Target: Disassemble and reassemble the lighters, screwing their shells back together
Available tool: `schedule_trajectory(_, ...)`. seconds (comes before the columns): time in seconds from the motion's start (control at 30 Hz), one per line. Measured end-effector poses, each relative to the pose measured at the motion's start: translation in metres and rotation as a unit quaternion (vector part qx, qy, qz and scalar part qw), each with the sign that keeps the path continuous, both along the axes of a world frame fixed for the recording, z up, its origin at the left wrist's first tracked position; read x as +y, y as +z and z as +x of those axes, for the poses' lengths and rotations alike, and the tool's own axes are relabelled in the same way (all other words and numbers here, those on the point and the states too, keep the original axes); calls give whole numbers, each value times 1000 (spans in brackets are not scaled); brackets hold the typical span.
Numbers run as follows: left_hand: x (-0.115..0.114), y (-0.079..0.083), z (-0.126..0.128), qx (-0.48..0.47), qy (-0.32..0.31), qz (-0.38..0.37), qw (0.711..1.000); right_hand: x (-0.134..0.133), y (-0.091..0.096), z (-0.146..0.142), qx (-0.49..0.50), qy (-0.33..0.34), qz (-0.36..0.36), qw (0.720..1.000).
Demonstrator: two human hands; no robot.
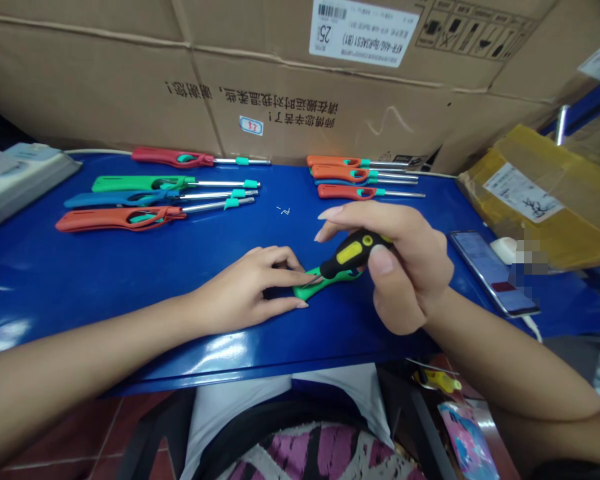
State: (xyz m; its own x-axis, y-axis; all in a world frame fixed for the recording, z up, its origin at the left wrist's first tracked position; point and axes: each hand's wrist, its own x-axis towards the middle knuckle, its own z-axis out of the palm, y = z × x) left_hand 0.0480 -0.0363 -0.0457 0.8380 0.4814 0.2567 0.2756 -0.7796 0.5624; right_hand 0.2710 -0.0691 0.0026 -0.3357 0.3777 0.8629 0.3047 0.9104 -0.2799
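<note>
My left hand point(253, 287) presses the end of a green utility lighter point(325, 283) down on the blue table, index finger on top and thumb at its near side. Closed around a screwdriver point(349, 255) with a black and yellow handle is my right hand point(413, 267). The screwdriver slants down to the left, its shaft meeting the green handle beside my left fingertips. My fingers make it hard to see the exact spot where the tip touches. Behind the screwdriver and right hand, the rest of the lighter is hidden.
Several lighters, including a red one point(173, 157), lie at the back left. Others, including an orange-red one point(347, 193), lie at the back right. Tiny pale pieces point(284, 211) sit between. A phone point(495, 270), yellow-taped box point(545, 200), power strip point(20, 177) and cardboard wall point(275, 73) surround them.
</note>
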Motion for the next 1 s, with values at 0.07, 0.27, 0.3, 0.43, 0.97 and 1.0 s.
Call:
schedule_trajectory(0.07,0,-1,0,-9,2,7,1000,1,1,0,-14,-10,19,1000)
schedule_trajectory(0.27,-1,-2,-1,-13,2,13,1000,3,2,3,-39,-63,37,997)
schedule_trajectory(0.3,-1,-2,-1,-10,3,12,1000,3,1,3,-31,-46,13,998)
schedule_trajectory(0.43,0,-3,-1,-15,-1,9,1000,4,1,2,-25,-3,-37,999)
schedule_trajectory(0.97,0,-3,0,-23,-2,23,999,6,0,2,-39,-17,20,999)
schedule_trajectory(1.0,0,-2,-1,-20,-2,20,1000,6,0,3,-42,-22,35,998)
